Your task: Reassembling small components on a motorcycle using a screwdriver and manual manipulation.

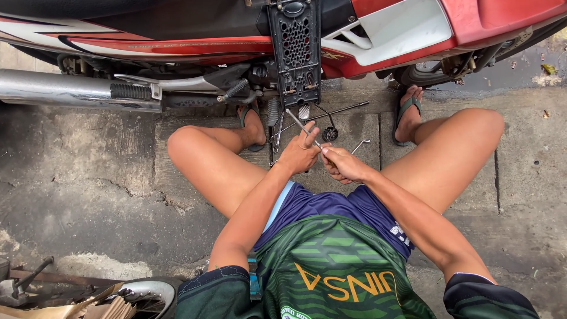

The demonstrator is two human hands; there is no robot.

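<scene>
1. a slim metal rod tool [302, 126] is held between both hands, low in front of a red motorcycle [413, 29] parked across the top of the view
2. the left hand [299, 152] is closed around the middle of the rod, fingers curled over it, with the tip of the rod pointed up towards the black footrest plate [294, 50]
3. the right hand [344, 165] is pinched narrowly on the lower end of the rod, just beside the left hand and touching it
4. the rod is tilted, its upper end seen near the springs and small parts under the plate; whether that end touches anything cannot be told
5. more loose tools are laid on the concrete floor [88, 159]: a long thin bar [345, 108] and a bent wrench [360, 143] just beyond the hands
6. a chrome exhaust pipe [65, 88] is seen at the left under the motorcycle
7. two feet in sandals are set either side of the tools, the knees spread wide
8. a spoked wheel [147, 295] and scrap are seen at the bottom left
</scene>
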